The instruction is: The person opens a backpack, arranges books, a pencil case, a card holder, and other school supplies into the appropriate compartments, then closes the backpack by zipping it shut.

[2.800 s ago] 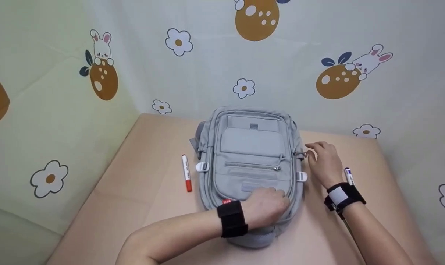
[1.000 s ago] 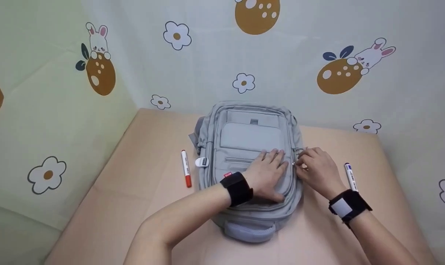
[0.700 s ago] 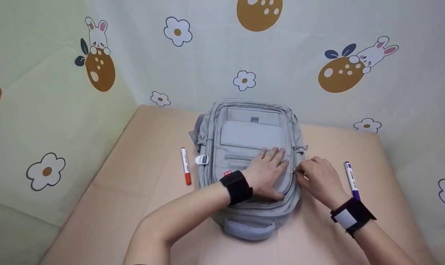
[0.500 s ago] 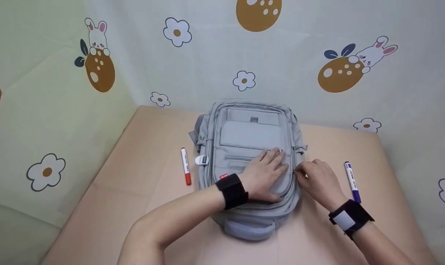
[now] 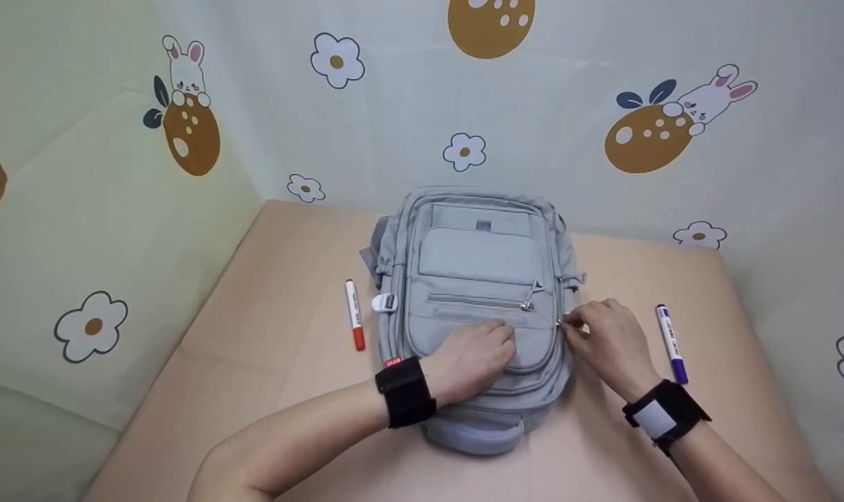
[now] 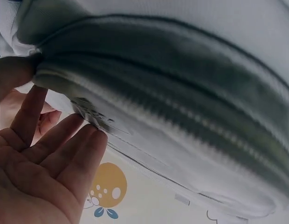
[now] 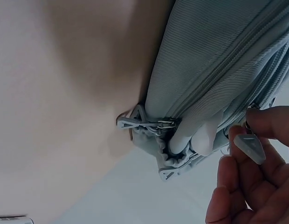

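A grey backpack lies on its back on the table, its top handle towards me. My left hand is at the lower part of its front panel. In the left wrist view the thumb and fingers pinch the zippered edge of the front compartment, the other fingertips resting on the panel. My right hand is at the bag's right side. Its thumb and index finger pinch a zipper slider, from which a grey zipper pull hangs, as the right wrist view shows.
A red-capped marker lies left of the backpack, a purple-capped marker to its right. White buckles sit at the bag's sides; the left buckle shows. A patterned curtain stands behind the table.
My left hand lay flat with spread fingers on the front panel; it has drawn back left and now pinches the compartment edge. The right hand slid down the zipper line towards me, then held there.
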The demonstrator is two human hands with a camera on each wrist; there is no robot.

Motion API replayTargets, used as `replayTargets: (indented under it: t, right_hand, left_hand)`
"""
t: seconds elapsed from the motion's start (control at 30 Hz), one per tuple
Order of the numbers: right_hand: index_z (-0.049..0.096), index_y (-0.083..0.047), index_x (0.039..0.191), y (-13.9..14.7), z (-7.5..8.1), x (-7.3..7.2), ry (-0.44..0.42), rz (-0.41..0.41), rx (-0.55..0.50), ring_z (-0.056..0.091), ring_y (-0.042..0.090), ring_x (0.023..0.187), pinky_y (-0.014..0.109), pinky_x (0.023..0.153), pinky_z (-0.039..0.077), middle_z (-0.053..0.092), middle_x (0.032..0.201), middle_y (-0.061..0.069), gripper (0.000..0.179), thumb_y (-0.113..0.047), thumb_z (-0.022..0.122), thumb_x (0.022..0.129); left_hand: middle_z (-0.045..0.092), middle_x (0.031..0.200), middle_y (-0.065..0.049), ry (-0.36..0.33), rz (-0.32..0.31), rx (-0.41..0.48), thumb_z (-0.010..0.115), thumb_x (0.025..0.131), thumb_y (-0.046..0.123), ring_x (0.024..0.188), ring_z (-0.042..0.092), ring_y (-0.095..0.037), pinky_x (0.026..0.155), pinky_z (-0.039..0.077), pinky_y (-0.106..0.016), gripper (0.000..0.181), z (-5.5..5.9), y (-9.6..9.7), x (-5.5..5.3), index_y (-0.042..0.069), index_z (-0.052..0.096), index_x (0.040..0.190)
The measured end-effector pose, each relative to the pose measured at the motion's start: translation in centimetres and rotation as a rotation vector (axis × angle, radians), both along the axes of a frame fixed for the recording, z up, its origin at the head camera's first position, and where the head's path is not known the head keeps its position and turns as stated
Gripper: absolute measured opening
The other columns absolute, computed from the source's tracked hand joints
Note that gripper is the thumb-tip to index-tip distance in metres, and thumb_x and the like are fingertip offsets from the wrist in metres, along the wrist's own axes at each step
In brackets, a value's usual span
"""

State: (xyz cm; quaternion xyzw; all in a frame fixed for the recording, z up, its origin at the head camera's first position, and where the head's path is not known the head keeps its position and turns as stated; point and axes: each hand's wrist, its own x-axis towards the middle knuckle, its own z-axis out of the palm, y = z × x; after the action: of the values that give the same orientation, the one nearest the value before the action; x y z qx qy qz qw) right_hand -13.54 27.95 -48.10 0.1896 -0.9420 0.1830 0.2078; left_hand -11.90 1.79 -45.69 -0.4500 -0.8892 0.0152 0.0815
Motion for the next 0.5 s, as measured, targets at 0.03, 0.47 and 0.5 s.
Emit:
replayTargets:
  t: [0.03, 0.47, 0.5]
  right_hand:
    - [0.075, -0.007, 0.088, 0.0, 0.0, 0.1, -0.002, -0.002, 0.000, 0.057, 0.024, 0.076, 0.040, 0.069, 0.045, 0.071, 0.083, 0.005, 0.015, -0.004, 0.085, 0.077]
    - [0.070, -0.013, 0.080, -0.7, 0.5, 2.4, -0.123, -0.015, -0.018, 0.055, 0.017, 0.075, 0.036, 0.067, 0.046, 0.066, 0.079, -0.002, 0.017, -0.004, 0.084, 0.076]
    - [0.070, -0.014, 0.079, -0.8, 0.6, 2.7, -0.146, -0.011, -0.022, 0.055, 0.016, 0.076, 0.035, 0.067, 0.046, 0.066, 0.079, -0.003, 0.018, -0.004, 0.083, 0.076]
  left_hand:
    - [0.063, 0.134, -0.009, -0.015, 0.002, 0.005, 0.059, 0.098, 0.017, 0.126, 0.058, -0.025, 0.093, 0.055, -0.036, 0.023, 0.0, 0.0, 0.0, 0.010, 0.070, 0.117]
    - [0.059, 0.143, -0.012, -0.129, 0.028, 0.001, 0.052, 0.103, 0.014, 0.133, 0.055, -0.026, 0.107, 0.046, -0.037, 0.022, 0.2, 0.1, -0.1, 0.009, 0.067, 0.119]
    - [0.059, 0.143, -0.012, -0.130, 0.029, 0.001, 0.052, 0.103, 0.014, 0.133, 0.055, -0.026, 0.107, 0.046, -0.037, 0.023, 0.2, 0.0, -0.1, 0.009, 0.067, 0.119]
